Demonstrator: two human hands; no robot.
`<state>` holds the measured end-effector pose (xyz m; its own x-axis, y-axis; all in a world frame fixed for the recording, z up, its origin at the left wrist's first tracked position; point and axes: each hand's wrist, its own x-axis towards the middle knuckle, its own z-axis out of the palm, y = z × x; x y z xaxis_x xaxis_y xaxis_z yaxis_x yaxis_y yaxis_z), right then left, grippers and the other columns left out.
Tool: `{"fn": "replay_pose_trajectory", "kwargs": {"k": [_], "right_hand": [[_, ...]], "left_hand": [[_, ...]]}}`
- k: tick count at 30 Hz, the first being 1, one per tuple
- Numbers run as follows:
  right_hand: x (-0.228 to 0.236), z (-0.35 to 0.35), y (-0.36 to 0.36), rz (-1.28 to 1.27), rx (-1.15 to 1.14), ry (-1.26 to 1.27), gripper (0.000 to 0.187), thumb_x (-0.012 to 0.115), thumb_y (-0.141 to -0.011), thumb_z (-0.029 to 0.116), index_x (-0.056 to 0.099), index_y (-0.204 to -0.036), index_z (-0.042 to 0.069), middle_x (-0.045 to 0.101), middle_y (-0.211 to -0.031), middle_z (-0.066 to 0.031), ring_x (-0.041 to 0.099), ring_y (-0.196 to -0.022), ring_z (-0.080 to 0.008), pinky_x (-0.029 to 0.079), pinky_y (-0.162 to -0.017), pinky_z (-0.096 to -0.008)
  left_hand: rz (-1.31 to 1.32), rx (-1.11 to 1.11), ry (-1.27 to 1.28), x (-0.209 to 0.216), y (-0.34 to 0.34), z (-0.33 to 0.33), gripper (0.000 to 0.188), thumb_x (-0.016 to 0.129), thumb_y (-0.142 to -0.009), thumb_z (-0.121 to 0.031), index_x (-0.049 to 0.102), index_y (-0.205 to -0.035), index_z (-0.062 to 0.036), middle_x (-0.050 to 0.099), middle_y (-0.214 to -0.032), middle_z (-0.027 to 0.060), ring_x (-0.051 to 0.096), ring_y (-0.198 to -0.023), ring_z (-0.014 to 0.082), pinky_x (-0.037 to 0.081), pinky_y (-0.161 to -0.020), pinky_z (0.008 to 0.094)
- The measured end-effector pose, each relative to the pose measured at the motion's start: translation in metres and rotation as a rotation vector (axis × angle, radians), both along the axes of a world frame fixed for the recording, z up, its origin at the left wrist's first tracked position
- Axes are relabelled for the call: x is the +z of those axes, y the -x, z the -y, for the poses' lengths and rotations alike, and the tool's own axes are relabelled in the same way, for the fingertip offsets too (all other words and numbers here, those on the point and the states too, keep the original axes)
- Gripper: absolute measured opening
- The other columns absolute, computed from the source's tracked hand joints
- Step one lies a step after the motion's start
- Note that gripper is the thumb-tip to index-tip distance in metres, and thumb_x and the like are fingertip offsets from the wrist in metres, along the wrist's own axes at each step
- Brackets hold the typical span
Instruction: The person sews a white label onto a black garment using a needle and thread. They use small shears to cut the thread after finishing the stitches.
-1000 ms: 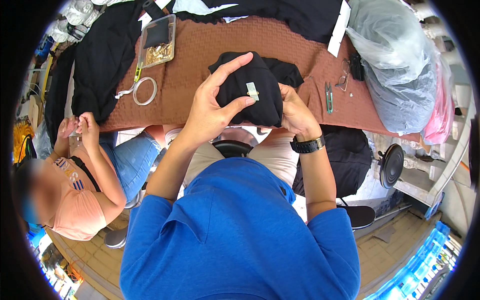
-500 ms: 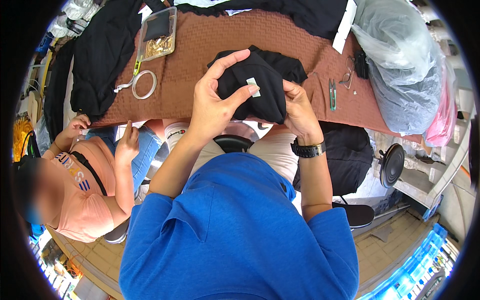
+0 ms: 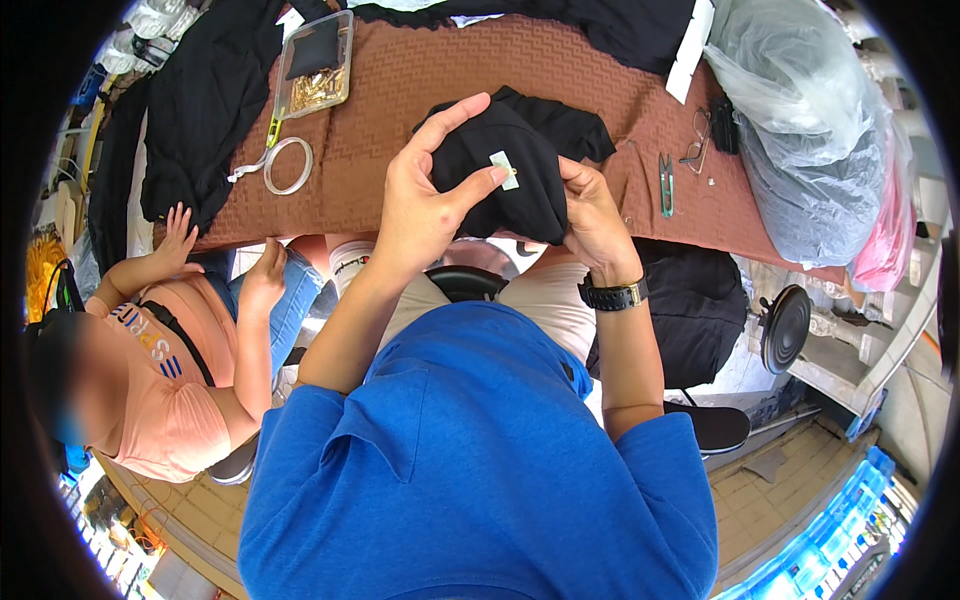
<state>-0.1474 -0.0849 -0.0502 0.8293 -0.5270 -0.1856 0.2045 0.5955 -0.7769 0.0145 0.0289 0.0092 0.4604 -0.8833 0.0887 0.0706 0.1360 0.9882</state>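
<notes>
Hands meet over a folded black fabric garment point(image 3: 520, 175), held just above the near edge of the brown woven-cloth surface point(image 3: 400, 90). The left hand point(image 3: 425, 205) grips its left side, fingers curled around the cloth with thumb and forefinger pinching a small pale label point(image 3: 505, 170). The right hand point(image 3: 590, 215), a black wristwatch point(image 3: 612, 295) on its wrist, closes on the right edge. Farther off lie small grey thread snips point(image 3: 666, 185), a white tape ring point(image 3: 288, 165) and a clear plastic tray point(image 3: 315, 62).
</notes>
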Motion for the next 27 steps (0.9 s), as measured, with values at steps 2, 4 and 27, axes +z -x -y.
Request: {"fn": "replay_pose_trajectory", "kwargs": {"k": [2,4,27], "right_hand": [[-0.001,0.000,0.000,-0.008,-0.007,0.008,0.038,0.055,-0.088,-0.016,0.063,-0.124,-0.006,0.069,-0.119,-0.0151,0.069,-0.105,-0.0181,0.058,-0.094,-0.0308],[0.000,-0.001,0.000,-0.012,-0.009,0.003,0.038,0.054,-0.088,-0.017,0.064,-0.123,-0.006,0.069,-0.119,-0.0144,0.069,-0.105,-0.0177,0.058,-0.094,-0.0304],[-0.002,-0.002,0.000,-0.078,-0.128,0.024,0.037,0.058,-0.088,-0.013,0.057,-0.124,-0.002,0.064,-0.125,-0.0151,0.064,-0.114,-0.0183,0.052,-0.097,-0.0292]], "left_hand": [[-0.019,-0.014,-0.007,-0.001,-0.001,0.000,0.060,0.073,-0.082,0.006,0.053,-0.139,0.0024,0.066,-0.120,0.0095,0.062,-0.109,0.0133,0.048,-0.098,0.0273],[-0.015,-0.019,-0.015,-0.003,-0.002,0.000,0.061,0.073,-0.082,0.006,0.053,-0.139,0.0024,0.066,-0.119,0.0093,0.062,-0.108,0.0130,0.048,-0.097,0.0268],[-0.069,-0.023,-0.087,-0.019,-0.005,0.001,0.065,0.075,-0.081,0.006,0.052,-0.141,-0.0011,0.069,-0.115,0.0086,0.065,-0.102,0.0124,0.052,-0.093,0.0267]]}}
